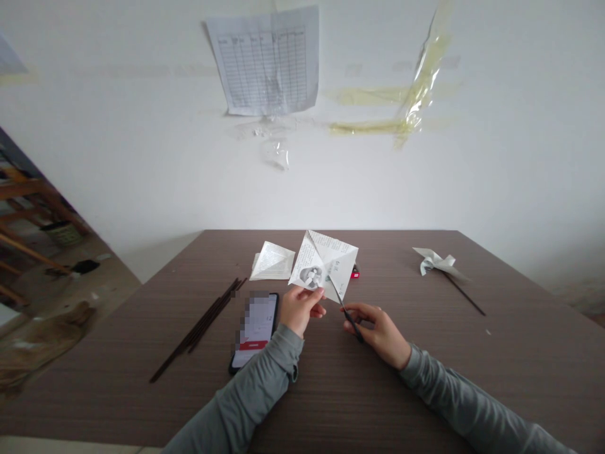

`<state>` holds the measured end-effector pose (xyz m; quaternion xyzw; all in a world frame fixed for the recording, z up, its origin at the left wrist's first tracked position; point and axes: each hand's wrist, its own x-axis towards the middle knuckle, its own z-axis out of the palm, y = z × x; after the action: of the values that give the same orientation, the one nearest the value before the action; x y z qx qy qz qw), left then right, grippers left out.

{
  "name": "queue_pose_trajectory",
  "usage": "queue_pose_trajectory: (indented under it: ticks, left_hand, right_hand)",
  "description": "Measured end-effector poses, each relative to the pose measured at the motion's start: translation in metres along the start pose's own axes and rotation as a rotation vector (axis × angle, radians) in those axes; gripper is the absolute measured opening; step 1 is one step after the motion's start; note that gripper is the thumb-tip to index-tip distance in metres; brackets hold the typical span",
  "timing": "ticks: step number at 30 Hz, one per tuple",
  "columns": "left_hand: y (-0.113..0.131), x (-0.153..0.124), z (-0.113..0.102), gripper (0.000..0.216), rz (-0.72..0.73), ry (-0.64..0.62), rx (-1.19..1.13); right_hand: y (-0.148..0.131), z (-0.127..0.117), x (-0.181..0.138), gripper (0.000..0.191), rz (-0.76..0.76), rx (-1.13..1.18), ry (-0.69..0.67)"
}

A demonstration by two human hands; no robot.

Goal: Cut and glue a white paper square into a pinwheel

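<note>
— What sits closest to the camera?
— Grey-green sleeves (241,391) stretch over a brown wood-grain tabletop (340,403); a smartphone (255,331), its screen lit, lies just beside the left forearm.
— And the hands?
— The right hand (380,334) has its fingers wrapped around the handles of black scissors (346,311). The left hand (300,310) pinches the lower edge of a creased, printed paper square (326,255), raised above the tabletop, the blades pointing toward its middle. How far the blades part, I cannot tell.
— Beyond them?
— Thin dark sticks (208,321) lie bunched at left, printed paper sheets (273,261) farther back. A small red box (355,275) shows behind the square; a paper pinwheel (437,263) rests at right.
— The backdrop?
— A white wall (378,183) bearing a printed chart (267,63) and yellowed tape (368,128).
</note>
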<state>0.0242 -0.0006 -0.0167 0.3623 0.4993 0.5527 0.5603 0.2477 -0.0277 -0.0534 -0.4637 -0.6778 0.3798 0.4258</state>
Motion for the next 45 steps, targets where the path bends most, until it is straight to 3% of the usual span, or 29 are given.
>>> queue_pose_trajectory:
  ticks: [11,19,26,33,45]
  left_hand:
    - [-0.0042,0.0025,-0.002,0.048,0.003,-0.048,0.014]
    - [-0.0029,-0.0002,-0.001,0.033,-0.013,-0.048,-0.005]
    - [-0.0017,0.0004,-0.0001,0.043,-0.021,-0.049,0.002]
    - [-0.0009,-0.0006,0.0008,0.036,-0.035,-0.038,0.009]
    - [-0.0092,0.0063,-0.0056,0.057,0.001,-0.08,0.008]
  right_hand:
    - [0.0015,-0.0002,0.0005,0.051,0.008,-0.011,0.007]
    - [0.0013,0.0,0.0016,0.054,0.006,-0.021,0.004]
    - [0.0028,0.0012,0.0011,0.048,0.002,-0.003,0.017]
    - [-0.0016,-0.0003,0.001,0.049,0.021,-0.013,-0.007]
    - [0.006,0.0018,0.0025,0.059,0.022,0.02,0.022]
